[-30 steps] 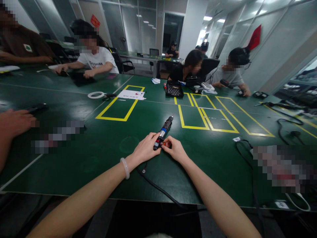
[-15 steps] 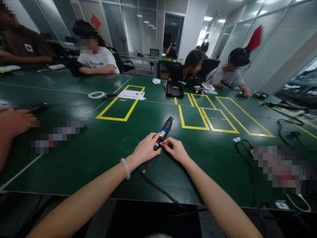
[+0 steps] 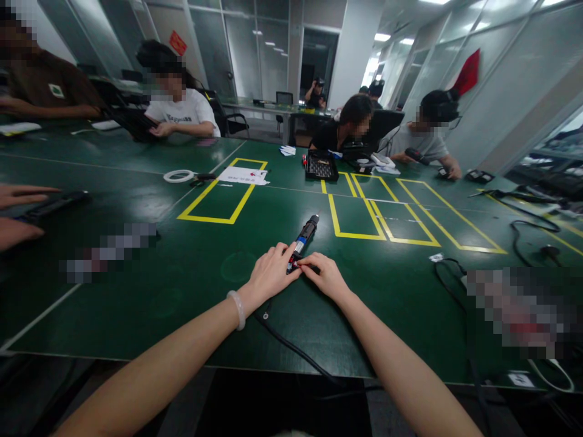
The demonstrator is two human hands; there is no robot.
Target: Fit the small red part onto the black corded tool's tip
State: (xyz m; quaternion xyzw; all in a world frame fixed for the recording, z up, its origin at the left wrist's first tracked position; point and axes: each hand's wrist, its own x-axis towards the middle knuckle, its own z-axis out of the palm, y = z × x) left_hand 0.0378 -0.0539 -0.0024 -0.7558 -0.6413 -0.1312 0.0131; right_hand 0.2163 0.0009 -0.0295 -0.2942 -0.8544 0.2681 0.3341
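Observation:
A black and blue electric screwdriver lies on the green table, tip pointing away from me. Its black cable runs back toward me over the table edge. My left hand rests on the tool's near end from the left, fingers curled over it, a pale bangle on the wrist. My right hand meets it from the right and pinches the small red part at the tool's rear end.
Yellow tape rectangles mark the table ahead. A black bit case, a white tape roll and a paper sheet lie beyond. Cables sprawl at right. Several people sit around the table; another person's hands hold a dark tool at left.
My hands and the screwdriver have barely moved. The person's hands at the left edge have spread apart around a dark tool.

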